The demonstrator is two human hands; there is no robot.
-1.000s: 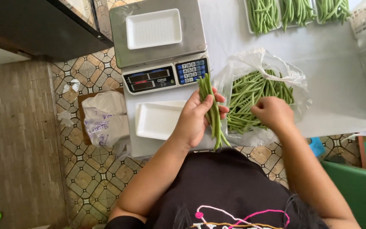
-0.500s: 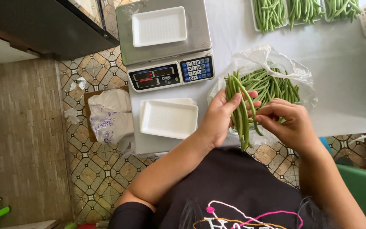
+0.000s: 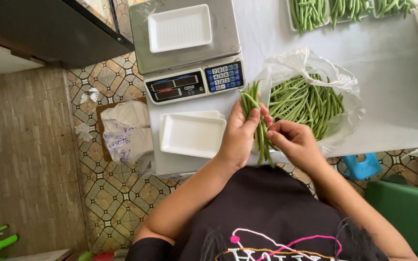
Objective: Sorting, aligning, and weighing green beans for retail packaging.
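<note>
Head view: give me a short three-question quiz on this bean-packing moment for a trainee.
1. True or false: the tray on the scale holds beans.
2. Which hand grips the bundle of beans? A) left hand B) right hand C) neither
3. Fill in: the loose beans lie in a clear plastic ____.

Key: 1 false, it is empty. 2 A; the right hand only touches the bundle from the side. 3 bag.
</note>
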